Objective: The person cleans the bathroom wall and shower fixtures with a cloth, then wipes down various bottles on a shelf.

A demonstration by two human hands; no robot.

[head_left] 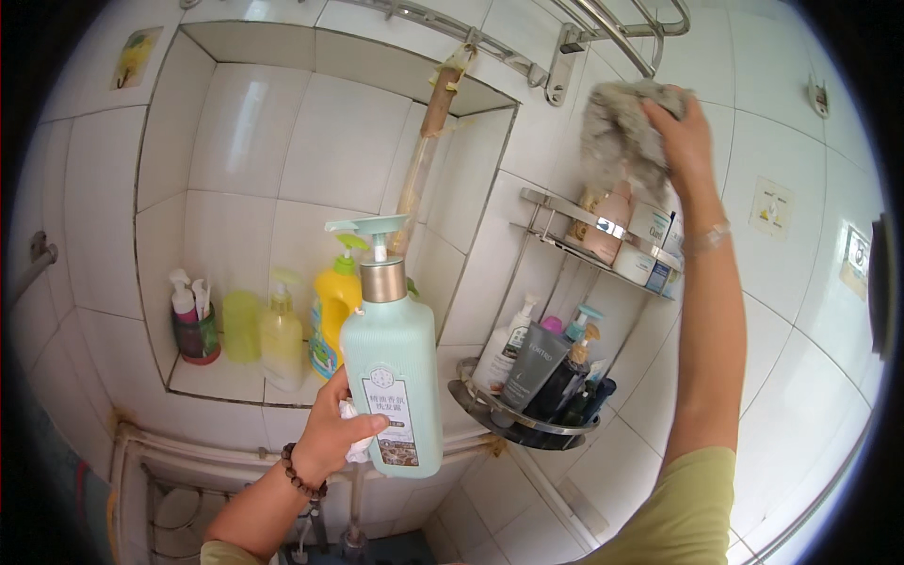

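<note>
My left hand (331,431) grips a mint-green pump bottle (407,344) near its base, with the thumb over its pale label. Something white and crumpled (354,435), perhaps tissue, is tucked between that palm and the bottle. Up on the right, my right hand (686,141) is closed on a shaggy grey cleaning cloth (617,127). The cloth hangs just over the upper metal corner shelf (557,241), where a pinkish bottle (610,221) and white jars (648,224) stand. Whether the cloth touches them I cannot tell.
Below, a corner rack (499,414) holds several bottles and a dark grey tube (537,363). In the tiled niche stand a yellow pump bottle (334,297), a pale yellow bottle (281,334), a green cup (242,325) and a toothbrush cup (196,334). Metal rails (612,33) run overhead.
</note>
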